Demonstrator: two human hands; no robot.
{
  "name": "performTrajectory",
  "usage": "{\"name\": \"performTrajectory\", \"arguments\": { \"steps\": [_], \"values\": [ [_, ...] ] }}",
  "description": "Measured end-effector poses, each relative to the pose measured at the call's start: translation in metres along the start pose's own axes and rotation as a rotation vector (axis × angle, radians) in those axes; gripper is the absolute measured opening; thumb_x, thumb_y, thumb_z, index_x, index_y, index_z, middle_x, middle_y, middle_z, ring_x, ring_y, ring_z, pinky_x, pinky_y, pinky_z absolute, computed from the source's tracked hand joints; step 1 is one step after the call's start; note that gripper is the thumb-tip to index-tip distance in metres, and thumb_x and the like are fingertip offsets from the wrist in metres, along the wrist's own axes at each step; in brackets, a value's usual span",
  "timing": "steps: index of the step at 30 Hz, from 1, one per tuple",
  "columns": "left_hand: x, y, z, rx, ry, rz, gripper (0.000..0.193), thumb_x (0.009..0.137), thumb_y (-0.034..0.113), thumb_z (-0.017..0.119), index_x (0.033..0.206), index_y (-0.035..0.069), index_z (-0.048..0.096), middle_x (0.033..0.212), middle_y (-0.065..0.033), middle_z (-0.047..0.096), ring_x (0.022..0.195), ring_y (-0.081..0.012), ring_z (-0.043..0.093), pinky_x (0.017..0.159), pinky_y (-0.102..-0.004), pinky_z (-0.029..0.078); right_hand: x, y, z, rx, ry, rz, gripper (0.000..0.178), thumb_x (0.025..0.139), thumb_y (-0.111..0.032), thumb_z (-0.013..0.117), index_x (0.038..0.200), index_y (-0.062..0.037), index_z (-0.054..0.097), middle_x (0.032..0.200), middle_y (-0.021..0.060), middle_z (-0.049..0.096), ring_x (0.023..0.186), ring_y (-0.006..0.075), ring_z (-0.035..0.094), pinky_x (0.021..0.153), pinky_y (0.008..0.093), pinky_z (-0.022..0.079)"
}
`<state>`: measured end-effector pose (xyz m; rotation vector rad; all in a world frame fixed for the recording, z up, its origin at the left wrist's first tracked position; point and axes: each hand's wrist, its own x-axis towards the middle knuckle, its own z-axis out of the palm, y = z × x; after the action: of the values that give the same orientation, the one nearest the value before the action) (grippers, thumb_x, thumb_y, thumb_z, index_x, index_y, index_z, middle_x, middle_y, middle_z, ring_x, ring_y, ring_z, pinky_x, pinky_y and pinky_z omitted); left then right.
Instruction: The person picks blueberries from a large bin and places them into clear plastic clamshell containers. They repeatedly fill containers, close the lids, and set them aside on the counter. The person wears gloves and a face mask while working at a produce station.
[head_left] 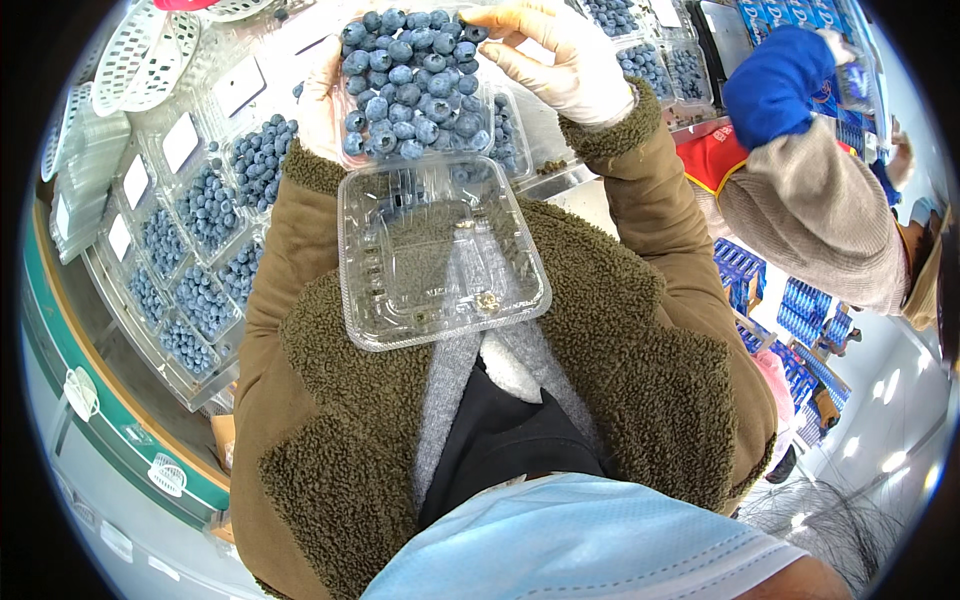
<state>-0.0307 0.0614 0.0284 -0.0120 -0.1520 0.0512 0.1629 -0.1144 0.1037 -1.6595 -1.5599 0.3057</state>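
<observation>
White-gloved left hand [318, 108] gripping one blueberry punnet [445, 158], right hand [570, 65] pinching one berry [474, 34]

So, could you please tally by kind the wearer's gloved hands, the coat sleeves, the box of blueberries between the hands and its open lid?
White-gloved hands, left hand and right hand: 2
Olive-brown coat sleeves: 2
Clear plastic box of blueberries: 1
Clear rectangular plastic lid: 1
Total: 6
</observation>
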Motion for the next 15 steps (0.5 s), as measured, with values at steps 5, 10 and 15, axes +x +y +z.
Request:
{"name": "performTrajectory", "arguments": {
  "steps": [5, 10, 15],
  "values": [
    [-0.0021, 0.0020, -0.0044, 0.038, -0.024, 0.016, 0.054, 0.107, 0.046, 0.045, 0.151, 0.015, 0.048, 0.150, -0.0148, 0.054, 0.136, -0.0354, 0.054, 0.115, -0.0580, 0.043, 0.0003, -0.0083, 0.0063, 0.112, -0.048, -0.075, 0.036, 0.088, 0.000, 0.073, 0.123, -0.0068, 0.070, 0.089, 0.0097, 0.069, 0.076, 0.0202, 0.066, 0.068, 0.0321, 0.052],
    [-0.0042, 0.0023, -0.0061, 0.060, -0.034, -0.002, 0.053, 0.108, 0.045, 0.042, 0.152, 0.017, 0.048, 0.151, -0.0137, 0.053, 0.136, -0.0343, 0.054, 0.115, -0.0576, 0.043, 0.0002, -0.0092, 0.0069, 0.103, 0.030, -0.043, 0.036, 0.089, 0.000, 0.073, 0.123, -0.0089, 0.071, 0.098, 0.0084, 0.070, 0.079, 0.0184, 0.067, 0.070, 0.0307, 0.053],
    [-0.0032, 0.0007, -0.0038, 0.082, 0.007, 0.067, 0.049, 0.109, 0.041, 0.040, 0.151, 0.017, 0.049, 0.151, -0.0138, 0.053, 0.136, -0.0357, 0.054, 0.116, -0.0576, 0.042, -0.0029, -0.0104, 0.0066, 0.050, -0.004, 0.096, 0.035, 0.089, 0.001, 0.072, 0.122, -0.0098, 0.072, 0.099, 0.0072, 0.068, 0.079, 0.0170, 0.066, 0.071, 0.0292, 0.053]
  ]
}}
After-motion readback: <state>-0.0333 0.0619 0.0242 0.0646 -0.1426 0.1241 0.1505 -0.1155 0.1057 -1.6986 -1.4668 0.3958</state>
